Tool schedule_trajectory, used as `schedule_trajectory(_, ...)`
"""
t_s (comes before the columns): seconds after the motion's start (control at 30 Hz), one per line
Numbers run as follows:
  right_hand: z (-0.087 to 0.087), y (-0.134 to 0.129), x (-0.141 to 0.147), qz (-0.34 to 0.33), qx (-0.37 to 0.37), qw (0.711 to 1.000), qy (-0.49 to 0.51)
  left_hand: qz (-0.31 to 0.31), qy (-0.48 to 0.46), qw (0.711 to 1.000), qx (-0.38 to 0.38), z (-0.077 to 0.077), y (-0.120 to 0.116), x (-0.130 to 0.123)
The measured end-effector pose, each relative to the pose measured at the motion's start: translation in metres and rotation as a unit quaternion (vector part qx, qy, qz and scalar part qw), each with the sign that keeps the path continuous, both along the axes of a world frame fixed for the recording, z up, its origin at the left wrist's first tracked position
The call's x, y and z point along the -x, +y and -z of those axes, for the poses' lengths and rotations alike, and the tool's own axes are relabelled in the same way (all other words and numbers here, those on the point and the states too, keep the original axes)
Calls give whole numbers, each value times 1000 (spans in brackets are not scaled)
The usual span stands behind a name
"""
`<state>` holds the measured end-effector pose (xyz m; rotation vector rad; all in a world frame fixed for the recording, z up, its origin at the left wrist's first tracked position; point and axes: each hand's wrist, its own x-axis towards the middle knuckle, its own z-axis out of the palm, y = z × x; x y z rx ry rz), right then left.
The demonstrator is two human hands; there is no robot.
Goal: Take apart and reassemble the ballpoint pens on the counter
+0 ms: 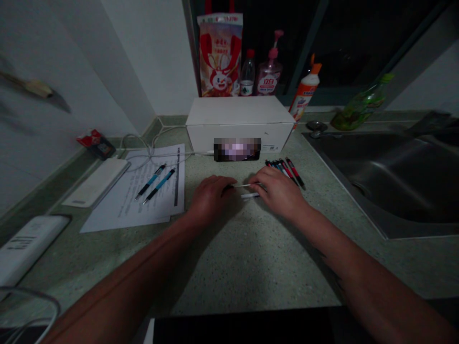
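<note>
My left hand point(211, 198) and my right hand point(277, 191) rest close together on the speckled green countertop point(251, 258). A thin pale rod point(247, 185), possibly a pen refill, spans the gap between them, and the fingertips of both hands appear to pinch it. Just below lies a short white piece point(250, 195), its right end under my right fingers. A dark bit shows under my left fingers, too shadowed to name. Several red and black pens point(287, 173) lie beyond my right hand. Two blue-and-black pens point(156, 182) rest on printed papers point(124, 200) to the left.
A white cardboard box point(238, 124) stands at the back, with a blurred dark object point(236, 149) against it. Behind are bottles and a printed bag point(219, 55). A steel sink point(380, 181) lies right; a white cable point(143, 148) and white power bank point(28, 248) lie left.
</note>
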<state>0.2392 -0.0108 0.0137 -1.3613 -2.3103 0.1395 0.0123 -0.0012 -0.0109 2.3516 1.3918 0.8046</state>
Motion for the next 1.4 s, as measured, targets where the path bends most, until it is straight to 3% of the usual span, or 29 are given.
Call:
schedule_trajectory(0.27, -1, 6, -14, 41, 1, 999, 6, -49, -15, 998, 23, -4, 1, 0)
schedule_trajectory(0.77, -5, 1, -4, 4, 40, 999, -14, 14, -6, 1000, 2, -1, -3, -2)
schedule_trajectory(1.1, -6, 8, -18, 35, 50, 998, -27, -11, -1, 1000, 16, -2, -2, -1)
schedule_trajectory(1.23, -10, 12, -32, 22, 86, 996, -10, -36, 34, 998, 44, -5, 1, 2)
schedule_trajectory(1.4, -10, 8, -30, -27, 180, 983, 13, -13, 113, 992, 62, -10, -1, 1)
